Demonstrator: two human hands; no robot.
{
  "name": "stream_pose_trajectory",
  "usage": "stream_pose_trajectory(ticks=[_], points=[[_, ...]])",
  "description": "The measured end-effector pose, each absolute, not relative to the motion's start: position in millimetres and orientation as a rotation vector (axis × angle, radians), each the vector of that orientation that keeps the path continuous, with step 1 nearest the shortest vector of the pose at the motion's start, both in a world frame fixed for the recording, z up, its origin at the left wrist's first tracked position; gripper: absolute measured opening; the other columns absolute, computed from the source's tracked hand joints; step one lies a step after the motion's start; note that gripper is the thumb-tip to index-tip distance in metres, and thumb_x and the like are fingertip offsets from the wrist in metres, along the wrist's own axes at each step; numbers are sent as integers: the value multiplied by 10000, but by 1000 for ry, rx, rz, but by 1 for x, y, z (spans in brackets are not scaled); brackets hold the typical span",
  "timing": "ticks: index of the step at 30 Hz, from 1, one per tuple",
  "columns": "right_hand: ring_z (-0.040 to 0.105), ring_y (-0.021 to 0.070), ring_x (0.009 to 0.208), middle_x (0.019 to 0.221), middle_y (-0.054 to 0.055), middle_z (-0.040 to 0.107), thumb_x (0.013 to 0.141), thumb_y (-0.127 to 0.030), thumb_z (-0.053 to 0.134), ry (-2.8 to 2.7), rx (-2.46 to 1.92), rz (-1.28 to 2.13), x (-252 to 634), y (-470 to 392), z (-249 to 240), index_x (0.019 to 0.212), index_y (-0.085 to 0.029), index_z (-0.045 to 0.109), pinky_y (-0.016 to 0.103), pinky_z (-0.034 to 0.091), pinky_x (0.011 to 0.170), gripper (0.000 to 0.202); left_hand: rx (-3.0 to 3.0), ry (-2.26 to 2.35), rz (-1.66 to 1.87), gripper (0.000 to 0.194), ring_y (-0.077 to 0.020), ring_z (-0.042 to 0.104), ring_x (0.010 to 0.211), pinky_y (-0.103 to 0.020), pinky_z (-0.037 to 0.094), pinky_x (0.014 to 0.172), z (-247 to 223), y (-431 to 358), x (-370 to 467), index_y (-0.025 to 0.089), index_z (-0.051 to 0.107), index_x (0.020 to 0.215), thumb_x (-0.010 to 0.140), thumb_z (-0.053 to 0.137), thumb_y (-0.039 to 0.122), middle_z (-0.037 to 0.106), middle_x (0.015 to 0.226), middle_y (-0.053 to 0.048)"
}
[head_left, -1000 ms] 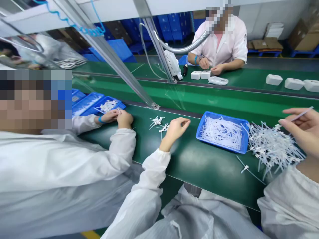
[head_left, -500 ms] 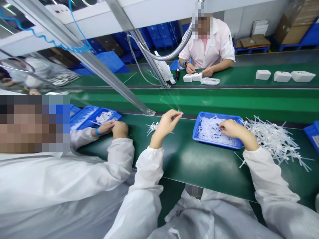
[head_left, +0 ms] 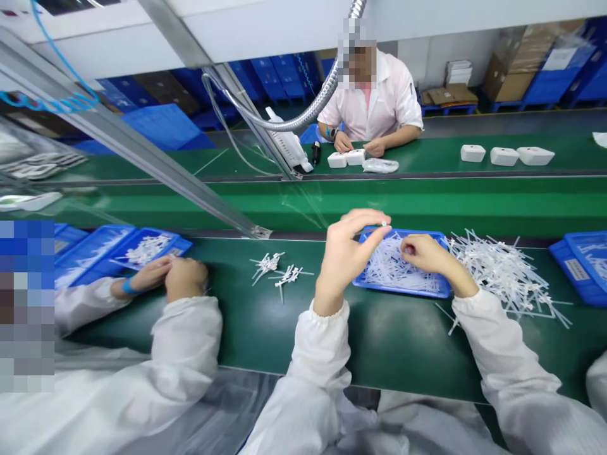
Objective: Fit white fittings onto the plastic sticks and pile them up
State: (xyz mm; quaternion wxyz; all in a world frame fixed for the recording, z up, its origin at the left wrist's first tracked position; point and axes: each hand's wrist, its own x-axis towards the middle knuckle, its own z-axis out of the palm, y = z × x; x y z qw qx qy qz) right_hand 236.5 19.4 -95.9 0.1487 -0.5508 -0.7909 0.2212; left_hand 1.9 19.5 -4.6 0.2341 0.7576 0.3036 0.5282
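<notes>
While your left hand [head_left: 344, 251] pinches a tiny white piece [head_left: 384, 224], your right hand [head_left: 430, 254], grip unclear, should lift thin white strips [head_left: 386, 266] singly from the blue plastic tray [head_left: 403, 292].

Bright, even indoor light, source out of frame. Pale glare on green table [head_left: 393, 344]; shadows soft. Wide-angle stretch at edges, far left smeared. White strips [head_left: 385, 264] slightly soft, individual outlines merging. Pixelated patches left and top.
</notes>
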Motion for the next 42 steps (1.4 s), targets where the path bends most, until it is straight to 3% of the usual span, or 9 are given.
stream_pose_trajectory(ticks=[2, 5, 8, 12, 22, 29, 35, 42], points=[[721, 176, 843, 938, 57, 774, 922, -172, 627, -2071, -1492, 696, 240, 14, -85, 950, -189, 699, 283, 530, 797, 79, 1836, 758, 1314, 175, -201, 814, 864, -354, 671, 863, -15, 26, 10, 205, 794, 1010, 983, 793, 378, 831, 956, -59], [746, 169, 716, 857, 26, 772, 970, -277, 659, -1625, -1243, 934, 244, 4, -68, 976, -215, 613, 300, 589, 706, 77, 1600, 713, 1253, 243, -189, 816, 767, -304, 676, 758, -26, 33, 21, 185, 782, 1000, 933, 840, 411, 826, 943, -64], [771, 173, 715, 868, 16, 783, 936, -362, 786, -1312, -1030, 976, 243, -6, -50, 980, -232, 584, 330, 653, 716, 244, 1571, 678, 1245, 215, -206, 829, 861, -320, 687, 814, -31, 36, 29, 182, 806, 968, 905, 869, 378, 829, 1012, -81], [731, 152, 686, 843, -8, 742, 814, -314, 930, -1168, -945, 877, 238, -16, -32, 948, -236, 662, 325, 663, 707, 309, 1589, 618, 1240, 175, -210, 820, 909, -337, 686, 844, -34, 33, 35, 195, 840, 953, 887, 887, 350, 820, 1073, -93], [762, 147, 732, 940, 15, 767, 813, -291, 933, -1084, -868, 910, 231, -21, -29, 826, -213, 597, 316, 662, 713, 345, 1684, 623, 1242, 107, -210, 796, 908, -336, 644, 835, -31, 23, 44, 213, 862, 936, 896, 883, 309, 849, 994, -83], [639, 103, 638, 887, 0, 780, 834, -303, 918, -1119, -903, 890, 230, -20, -29, 834, -228, 573, 254, 542, 592, 354, 1672, 573, 1309, 104, -194, 796, 896, -315, 654, 807, -32, 21, 48, 229, 855, 920, 890, 892, 321, 840, 980, -69], [675, 129, 670, 877, 0, 765, 826, -337, 921, -1095, -863, 952, 224, -21, -28, 832, -235, 557, 287, 570, 616, 378, 1604, 609, 1296, 184, -202, 805, 878, -335, 678, 805, -35, 21, 47, 219, 847, 948, 887, 894, 387, 840, 982, -65], [649, 107, 616, 809, -31, 717, 804, -343, 938, -1028, -777, 1035, 214, -20, -28, 823, -231, 549, 268, 548, 588, 406, 1604, 645, 1328, 121, -199, 804, 875, -330, 671, 808, -34, 22, 46, 229, 860, 915, 867, 916, 325, 844, 936, -49]])
